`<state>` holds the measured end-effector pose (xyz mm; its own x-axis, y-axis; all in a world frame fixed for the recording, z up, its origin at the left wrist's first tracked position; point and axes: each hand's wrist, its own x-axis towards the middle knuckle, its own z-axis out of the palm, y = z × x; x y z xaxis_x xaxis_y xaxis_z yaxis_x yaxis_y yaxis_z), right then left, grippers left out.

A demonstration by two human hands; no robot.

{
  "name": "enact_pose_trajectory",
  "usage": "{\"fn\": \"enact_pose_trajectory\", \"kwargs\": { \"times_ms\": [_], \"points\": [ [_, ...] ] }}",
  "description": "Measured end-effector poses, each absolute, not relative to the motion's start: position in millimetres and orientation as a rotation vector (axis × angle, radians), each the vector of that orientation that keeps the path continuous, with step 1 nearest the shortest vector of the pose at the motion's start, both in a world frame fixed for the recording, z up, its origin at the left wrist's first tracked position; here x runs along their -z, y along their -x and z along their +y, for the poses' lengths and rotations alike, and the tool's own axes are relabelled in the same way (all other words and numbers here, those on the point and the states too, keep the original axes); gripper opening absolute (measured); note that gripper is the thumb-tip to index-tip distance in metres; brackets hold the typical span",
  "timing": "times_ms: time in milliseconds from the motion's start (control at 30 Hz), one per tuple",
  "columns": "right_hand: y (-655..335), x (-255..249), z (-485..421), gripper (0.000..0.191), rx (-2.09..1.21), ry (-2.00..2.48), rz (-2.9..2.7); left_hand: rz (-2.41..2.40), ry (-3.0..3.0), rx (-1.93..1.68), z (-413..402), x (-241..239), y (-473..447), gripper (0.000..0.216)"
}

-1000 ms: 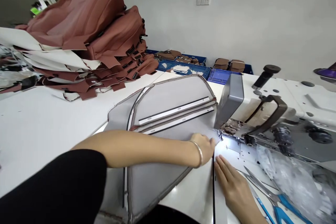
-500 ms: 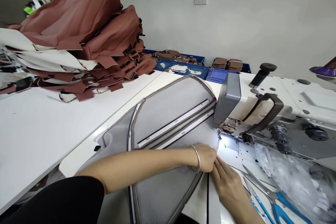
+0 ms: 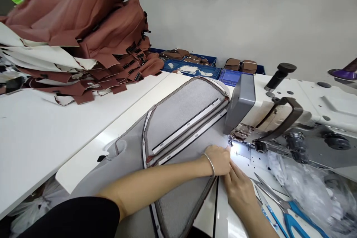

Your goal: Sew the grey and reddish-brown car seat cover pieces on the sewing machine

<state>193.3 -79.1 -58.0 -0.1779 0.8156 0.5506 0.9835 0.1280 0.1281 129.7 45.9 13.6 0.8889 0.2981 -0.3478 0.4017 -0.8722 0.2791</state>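
Observation:
A grey-backed seat cover (image 3: 186,109) with sewn-in white strips lies wrong side up across the sewing machine (image 3: 267,119) bed. My left hand (image 3: 219,159), a silver bangle at its wrist, is closed on the cover's right edge just in front of the lit needle area. Right against it, my right hand (image 3: 239,186) pinches the same edge from the near side. The fingertips of both hands meet there, and they partly hide the edge. The cover's top right portion passes behind the machine's grey head.
Blue-handled scissors (image 3: 292,212) lie right of my right hand, beside clear plastic bags (image 3: 306,189). A tall heap of reddish-brown covers (image 3: 92,18) stands on the left table. Blue crates (image 3: 195,70) with brown pieces sit at the back by the wall.
Both hands have moved slightly up toward the needle, still holding the edge. The seat cover has shifted and turned a little with them. The camera view has tilted slightly.

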Motion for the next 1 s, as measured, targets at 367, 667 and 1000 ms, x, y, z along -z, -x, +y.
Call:
{"fn": "enact_pose_trajectory", "kwargs": {
  "times_ms": [367, 667, 1000],
  "points": [
    [-149.5, 41.2, -114.8, 0.03, 0.7, 1.544, -2.246, 0.387, -2.802, 0.681, 34.3, -54.5, -28.7, 0.076],
    [-138.0, 32.2, -104.1, 0.031, 0.661, 1.54, -2.172, 0.13, -2.735, 0.814, 23.8, -47.9, -64.6, 0.076],
    [-164.2, 36.8, -88.8, 0.032, 0.611, 1.576, -2.092, 0.165, -2.622, 0.943, 44.1, -49.7, -100.3, 0.085]
  ]
}}
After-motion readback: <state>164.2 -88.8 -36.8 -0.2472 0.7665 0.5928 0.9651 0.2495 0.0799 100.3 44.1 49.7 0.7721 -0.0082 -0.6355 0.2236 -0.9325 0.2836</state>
